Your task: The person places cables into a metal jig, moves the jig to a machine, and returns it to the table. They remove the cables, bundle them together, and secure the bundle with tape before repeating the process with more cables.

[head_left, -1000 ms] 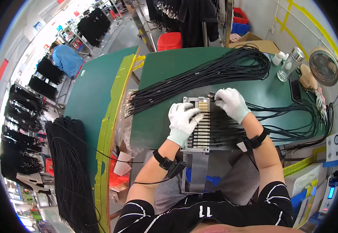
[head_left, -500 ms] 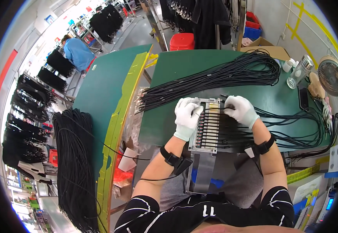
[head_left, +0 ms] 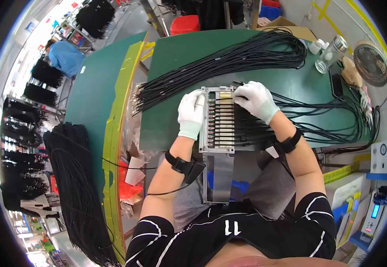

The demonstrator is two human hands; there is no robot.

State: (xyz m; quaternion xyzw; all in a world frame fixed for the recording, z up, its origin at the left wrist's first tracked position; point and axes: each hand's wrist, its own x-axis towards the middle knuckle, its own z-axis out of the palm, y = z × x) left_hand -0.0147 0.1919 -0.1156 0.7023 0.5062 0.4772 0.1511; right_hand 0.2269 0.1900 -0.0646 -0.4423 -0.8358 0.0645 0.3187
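One silver fixture (head_left: 218, 149) in my head view, dead centre, lying on the near edge of the green table (head_left: 166, 133). All clock calls run from its middle. Looks: bare-metal rectangular frame, long axis 12 to 6, black cables side by side across it, pale strips between them, cream blocks at its 12 end. I count roughly eleven rows; too tight to be exact.

Hands: two, both white-gloved. Left hand (head_left: 190, 112) at 9 to 10, against the frame's edge, fingers close together; can't tell if it grips anything. Right hand (head_left: 256, 101) at 2, fingertips pinched narrow on one top cable (head_left: 223, 99) that runs across the frame.

Other cable lots, I count three: thick black bundle (head_left: 229, 62) at 12, looped bunch (head_left: 326, 107) at 3, big dark hank (head_left: 75, 191) at 8.

Singles: one clear bottle (head_left: 331, 54) and one fan (head_left: 370, 64), both around 2; one red stool (head_left: 184, 24) at 11; one co-worker in blue (head_left: 66, 58) near 10.
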